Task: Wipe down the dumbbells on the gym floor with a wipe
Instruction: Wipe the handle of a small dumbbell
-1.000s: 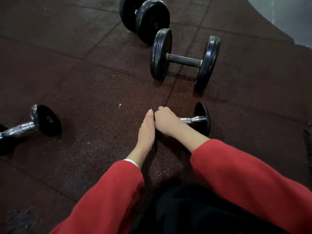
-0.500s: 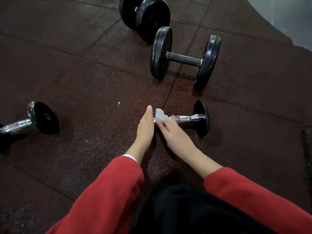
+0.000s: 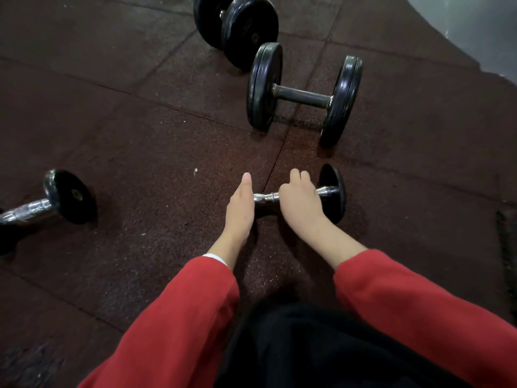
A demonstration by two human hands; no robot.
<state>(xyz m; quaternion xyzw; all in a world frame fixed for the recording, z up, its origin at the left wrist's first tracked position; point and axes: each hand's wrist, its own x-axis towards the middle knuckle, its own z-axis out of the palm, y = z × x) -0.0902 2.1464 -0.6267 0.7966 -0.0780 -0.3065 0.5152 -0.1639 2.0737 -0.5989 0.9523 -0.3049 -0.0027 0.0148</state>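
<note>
Right hand (image 3: 300, 201): curled over chrome handle of small black-ended dumbbell (image 3: 331, 191), grasping it.
Left hand (image 3: 241, 204): fingers straight, flat against dumbbell's left end, released.

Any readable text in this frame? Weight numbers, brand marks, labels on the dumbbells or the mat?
None readable.
small chrome-handled dumbbell under the hands: no markings show on its black end.
left dumbbell: end cap has a small centre disc, too small and blurred to read.
large plate dumbbell: plates plain black, no numbers visible.
far dumbbell: hub spot, unreadable.
floor mat: no print.
</note>
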